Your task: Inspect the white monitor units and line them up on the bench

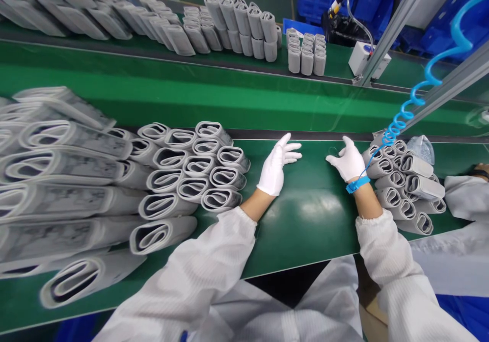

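Table (301,237): room at frame centre; edge (301,266) below
Left hand (275,166): fingers spread, near left rolls (118,199)
Right hand (348,162): thumb and fingers apart, near right rolls (423,186)

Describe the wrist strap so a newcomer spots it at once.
Over the green bench, find the white-gloved right hand. The strap circles that wrist: a flat, bright blue band, unlike the coiled cord above it; the left wrist shows none.
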`<state>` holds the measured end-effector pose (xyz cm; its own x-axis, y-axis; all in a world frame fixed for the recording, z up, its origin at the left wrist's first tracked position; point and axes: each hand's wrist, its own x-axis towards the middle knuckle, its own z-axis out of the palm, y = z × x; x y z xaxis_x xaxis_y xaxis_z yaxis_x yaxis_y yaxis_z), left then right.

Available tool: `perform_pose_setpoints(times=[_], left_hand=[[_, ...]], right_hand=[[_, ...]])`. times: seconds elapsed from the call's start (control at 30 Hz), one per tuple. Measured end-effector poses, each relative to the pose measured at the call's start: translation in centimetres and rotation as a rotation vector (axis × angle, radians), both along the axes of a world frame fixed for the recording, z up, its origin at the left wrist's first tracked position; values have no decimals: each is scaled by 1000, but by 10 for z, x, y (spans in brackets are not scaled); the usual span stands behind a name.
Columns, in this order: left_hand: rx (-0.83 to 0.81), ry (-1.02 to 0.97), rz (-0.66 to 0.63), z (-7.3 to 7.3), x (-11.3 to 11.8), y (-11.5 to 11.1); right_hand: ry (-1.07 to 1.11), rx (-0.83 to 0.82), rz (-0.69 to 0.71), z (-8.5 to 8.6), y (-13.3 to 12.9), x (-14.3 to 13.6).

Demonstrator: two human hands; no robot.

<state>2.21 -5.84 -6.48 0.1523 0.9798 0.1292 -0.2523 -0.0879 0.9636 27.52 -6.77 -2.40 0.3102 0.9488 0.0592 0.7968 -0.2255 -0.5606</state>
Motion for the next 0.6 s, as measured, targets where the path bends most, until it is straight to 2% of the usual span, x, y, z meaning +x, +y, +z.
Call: perform_pose_setpoints(times=[0.37, 0.6], left_hand=[[-8, -8, -13, 1, 0, -1], [-12, 3, -19, 5, -1, -4]], right_hand=[[-244, 4, 96, -6, -1, -2], [-200, 52, 175, -5, -3, -6]])
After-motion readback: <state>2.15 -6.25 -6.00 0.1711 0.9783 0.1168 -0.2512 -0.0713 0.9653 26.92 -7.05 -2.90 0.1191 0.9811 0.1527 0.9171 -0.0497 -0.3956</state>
